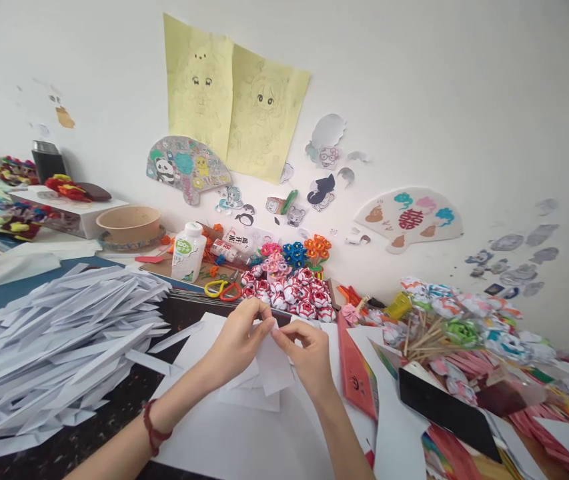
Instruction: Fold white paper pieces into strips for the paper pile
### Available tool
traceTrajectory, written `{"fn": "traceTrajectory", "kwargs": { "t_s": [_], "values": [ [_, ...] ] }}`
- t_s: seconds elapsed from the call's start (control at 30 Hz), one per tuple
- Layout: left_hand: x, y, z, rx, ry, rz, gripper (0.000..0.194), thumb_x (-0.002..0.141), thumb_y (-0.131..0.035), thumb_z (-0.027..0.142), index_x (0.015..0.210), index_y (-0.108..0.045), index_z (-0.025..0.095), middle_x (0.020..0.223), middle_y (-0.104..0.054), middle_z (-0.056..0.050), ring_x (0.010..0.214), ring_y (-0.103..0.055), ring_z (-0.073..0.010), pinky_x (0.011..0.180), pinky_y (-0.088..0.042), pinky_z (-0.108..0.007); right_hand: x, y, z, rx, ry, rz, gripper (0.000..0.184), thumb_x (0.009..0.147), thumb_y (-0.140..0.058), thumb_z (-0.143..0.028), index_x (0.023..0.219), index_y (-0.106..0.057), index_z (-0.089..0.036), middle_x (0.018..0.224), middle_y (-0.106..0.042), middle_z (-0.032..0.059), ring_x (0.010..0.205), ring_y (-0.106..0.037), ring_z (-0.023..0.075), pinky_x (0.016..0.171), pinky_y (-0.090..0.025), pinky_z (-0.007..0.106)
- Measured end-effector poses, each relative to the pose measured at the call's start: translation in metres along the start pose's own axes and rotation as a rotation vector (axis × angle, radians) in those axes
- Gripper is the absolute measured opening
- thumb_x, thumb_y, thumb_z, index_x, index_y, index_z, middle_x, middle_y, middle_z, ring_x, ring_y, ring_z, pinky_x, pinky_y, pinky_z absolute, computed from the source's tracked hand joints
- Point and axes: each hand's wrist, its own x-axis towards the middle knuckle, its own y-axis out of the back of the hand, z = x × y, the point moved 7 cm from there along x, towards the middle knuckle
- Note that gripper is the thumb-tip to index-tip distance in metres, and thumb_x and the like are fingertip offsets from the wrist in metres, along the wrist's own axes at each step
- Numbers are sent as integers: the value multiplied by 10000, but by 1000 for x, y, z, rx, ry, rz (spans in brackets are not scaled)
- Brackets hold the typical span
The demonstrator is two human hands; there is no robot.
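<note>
My left hand (242,337) and my right hand (309,350) meet above the middle of the table. Between their fingertips, both pinch the top edge of a small white paper slip (273,367), which hangs down from them. Under it, several more loose white paper pieces (251,397) lie on a large white sheet (244,447). A red bracelet circles my left wrist. To the left of my hands rises a big heap of folded white paper strips (74,333).
Behind my hands are scissors (223,290), a white bottle (187,253) and red-and-white paper flowers (291,293). A black phone (448,413) lies at right, near wooden sticks (427,340) and more wrapped flowers (464,307). A beige bowl (129,225) stands back left against the wall.
</note>
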Motion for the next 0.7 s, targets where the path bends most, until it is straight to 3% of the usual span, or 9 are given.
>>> {"fn": "traceTrajectory", "kwargs": {
  "t_s": [0.23, 0.4, 0.7],
  "values": [
    [0, 1, 0, 41, 21, 1, 117, 877, -438, 214, 777, -488, 180, 756, -537, -2, 712, -465, -144, 652, -355, -251, -2, -1, -3, -63, 37, 49, 191, 772, -646, -287, 628, -644, -161, 587, -574, -2, 558, -450, 118, 539, -362, 236],
    [-2, 4, 7, 198, -63, 47, 99, 869, -454, 169, 776, -484, 181, 814, -535, -13, 791, -461, -166, 740, -355, -297, -4, -1, -13, -182, 115, 76, 198, 798, -619, -275, 633, -635, -168, 579, -545, -11, 543, -435, 113, 525, -345, 235],
    [-3, 3, 10, 254, -117, 75, 115, 867, -450, 109, 779, -453, 182, 818, -522, -12, 781, -436, -163, 697, -355, -289, -6, -3, -15, -225, 164, 92, 189, 807, -611, -264, 642, -619, -170, 584, -527, -14, 544, -432, 114, 525, -345, 235]
  ]
}}
